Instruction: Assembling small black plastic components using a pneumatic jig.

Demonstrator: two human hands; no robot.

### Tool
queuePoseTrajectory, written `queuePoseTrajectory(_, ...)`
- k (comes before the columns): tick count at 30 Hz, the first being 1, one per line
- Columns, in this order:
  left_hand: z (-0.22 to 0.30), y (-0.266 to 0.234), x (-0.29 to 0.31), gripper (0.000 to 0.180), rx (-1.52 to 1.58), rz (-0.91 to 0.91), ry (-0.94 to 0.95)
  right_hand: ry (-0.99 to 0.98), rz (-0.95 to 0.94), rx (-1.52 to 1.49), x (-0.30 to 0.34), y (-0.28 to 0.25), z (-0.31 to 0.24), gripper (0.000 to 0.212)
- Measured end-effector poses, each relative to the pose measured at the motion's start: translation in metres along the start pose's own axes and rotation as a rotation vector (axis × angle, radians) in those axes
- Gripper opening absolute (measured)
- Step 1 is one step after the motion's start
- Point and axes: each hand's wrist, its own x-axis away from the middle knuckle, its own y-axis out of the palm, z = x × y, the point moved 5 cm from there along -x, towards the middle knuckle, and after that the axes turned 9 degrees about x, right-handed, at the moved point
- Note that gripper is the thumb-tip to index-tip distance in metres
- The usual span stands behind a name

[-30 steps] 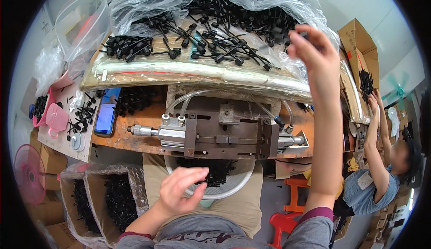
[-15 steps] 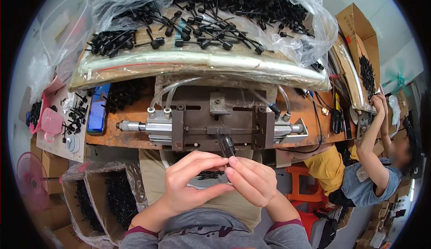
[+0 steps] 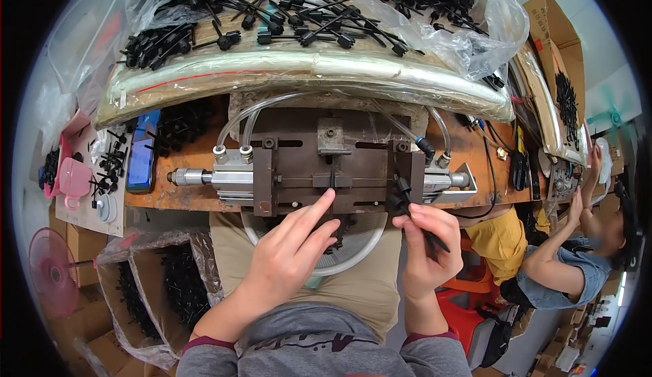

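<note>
My left hand is held over the near edge of a dark metal fixture, its fingers stretched out. The index fingertip reaches a small grey block at the fixture's middle; a thin dark piece stands out from that block, and whether the finger touches it I cannot tell. Pinched between thumb and fingers of my right hand is a black stemmed plastic part, its knobbed end pointing away from me at the fixture's right side. Below my hands, a white mesh basket rests on my lap with black parts inside.
Pneumatic cylinders with clear hoses flank the fixture. A plastic-wrapped shelf heaped with black parts spans the back. On the left are a blue phone and lined boxes of parts. Another person works at the right.
My hands were together around a black part and have separated. The left moved forward to the fixture's block; the right moved right, holding a black part. The basket is more exposed.
</note>
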Motion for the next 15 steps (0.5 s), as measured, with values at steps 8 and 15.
queuePoseTrajectory(8, 0.000, 0.008, -0.013, 0.024, -0.298, -0.159, 0.050, 0.230, -0.049, -0.336, 0.007, -0.006, 0.003, 0.021)
queuePoseTrajectory(15, 0.000, 0.007, -0.018, 0.021, -0.321, -0.229, 0.005, 0.581, -0.101, -0.433, 0.006, -0.005, 0.003, 0.012)
